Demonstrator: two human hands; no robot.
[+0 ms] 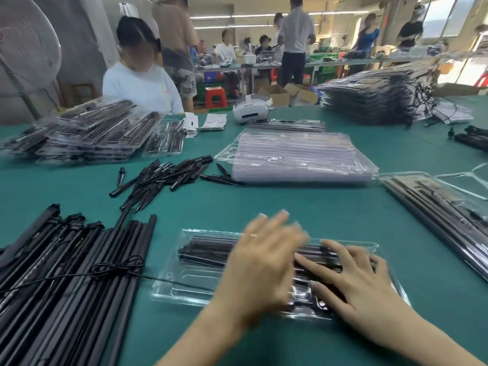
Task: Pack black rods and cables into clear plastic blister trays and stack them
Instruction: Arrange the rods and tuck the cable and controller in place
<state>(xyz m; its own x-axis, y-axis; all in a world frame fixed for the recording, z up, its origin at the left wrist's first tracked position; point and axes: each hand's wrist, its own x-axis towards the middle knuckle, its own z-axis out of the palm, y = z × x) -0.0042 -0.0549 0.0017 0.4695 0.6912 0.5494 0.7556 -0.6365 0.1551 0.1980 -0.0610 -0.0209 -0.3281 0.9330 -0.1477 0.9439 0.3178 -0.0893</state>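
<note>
While both hands lie flat on it, one clear blister tray (200, 262) sits on the green worktop (264, 204) at near centre, holding black rods (208, 249) along its far channels. Left hand (264, 262): fingers straight and spread, motion-blurred, resting over the tray's middle, gripping nothing. Right hand (353, 278): fingers straight and splayed, pressing on the tray's right half, just beside the left hand. Loose long rods (74, 281): large heap at near left, a tied black cable (116, 268) lying across it and reaching the tray. Short black pointed pieces (163, 178): scattered pile, left of centre. Empty clear trays (298, 157): neat stack beyond the hands. Filled trays: one at right (433, 207), one pile at far left (89, 133), one tall stack at far right (375, 93). Seated person (140, 85): far side of worktop.
</note>
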